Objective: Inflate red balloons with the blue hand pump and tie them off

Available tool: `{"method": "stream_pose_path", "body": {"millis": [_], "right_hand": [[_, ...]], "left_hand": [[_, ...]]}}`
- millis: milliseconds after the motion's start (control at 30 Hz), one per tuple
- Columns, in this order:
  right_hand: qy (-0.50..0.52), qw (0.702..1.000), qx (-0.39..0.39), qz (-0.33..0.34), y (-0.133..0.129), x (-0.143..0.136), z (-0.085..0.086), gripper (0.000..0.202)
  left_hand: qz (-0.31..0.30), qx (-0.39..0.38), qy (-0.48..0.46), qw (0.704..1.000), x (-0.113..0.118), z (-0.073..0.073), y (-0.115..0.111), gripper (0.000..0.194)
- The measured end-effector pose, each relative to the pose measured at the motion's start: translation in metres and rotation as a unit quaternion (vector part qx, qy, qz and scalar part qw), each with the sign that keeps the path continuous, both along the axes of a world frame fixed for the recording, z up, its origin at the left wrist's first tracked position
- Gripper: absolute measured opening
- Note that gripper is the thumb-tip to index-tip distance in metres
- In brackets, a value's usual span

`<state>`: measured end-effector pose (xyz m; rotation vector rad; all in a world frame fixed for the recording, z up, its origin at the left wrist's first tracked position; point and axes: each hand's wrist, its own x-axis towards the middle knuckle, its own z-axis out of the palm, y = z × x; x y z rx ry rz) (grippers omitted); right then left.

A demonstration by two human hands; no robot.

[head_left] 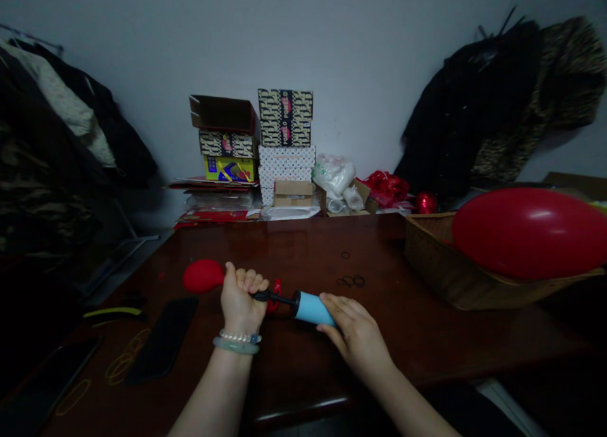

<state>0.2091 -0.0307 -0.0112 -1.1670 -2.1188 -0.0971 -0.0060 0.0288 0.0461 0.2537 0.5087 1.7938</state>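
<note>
A partly filled red balloon (203,276) sticks out to the left of my left hand (243,298), whose fingers wrap round its neck and the black nozzle end of a pump. The light-blue barrel of the hand pump (313,308) lies in the grip of my right hand (355,332), fingers on top and thumb below. A thin black rod (284,299) shows between the two hands. Behind it, small red pieces (275,295) lie on the table, partly hidden. Bracelets circle my left wrist.
On the dark table (379,348), a wicker basket (450,285) holds a big red balloon (526,233) at right. Black bands (351,281) lie mid-table; a dark phone (164,339) and yellow rubber bands (124,364) lie left. Stacked boxes (287,165) stand behind.
</note>
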Motion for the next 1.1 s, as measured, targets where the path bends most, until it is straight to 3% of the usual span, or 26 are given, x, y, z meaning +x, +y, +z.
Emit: {"method": "stream_pose_path", "body": {"millis": [167, 300, 667, 767, 1100], "right_hand": [[0.000, 1.000, 0.005, -0.005, -0.003, -0.004, -0.002, 0.048], [0.000, 1.000, -0.007, 0.002, -0.001, -0.004, -0.003, 0.049], [-0.003, 0.999, -0.028, 0.018, 0.009, 0.012, 0.001, 0.054], [-0.005, 1.000, -0.020, 0.014, 0.009, 0.014, -0.001, 0.053], [-0.012, 1.000, 0.011, 0.004, 0.002, 0.004, 0.000, 0.051]], "left_hand": [[-0.022, 0.004, 0.009, 1.000, 0.020, -0.003, -0.002, 0.056], [-0.016, 0.005, 0.025, 1.000, 0.022, -0.001, -0.003, 0.056], [0.040, 0.018, 0.024, 0.999, -0.029, 0.008, 0.004, 0.054], [0.043, 0.010, 0.014, 0.999, -0.033, 0.006, 0.005, 0.052], [0.011, 0.000, 0.003, 1.000, -0.003, -0.002, 0.002, 0.054]]}}
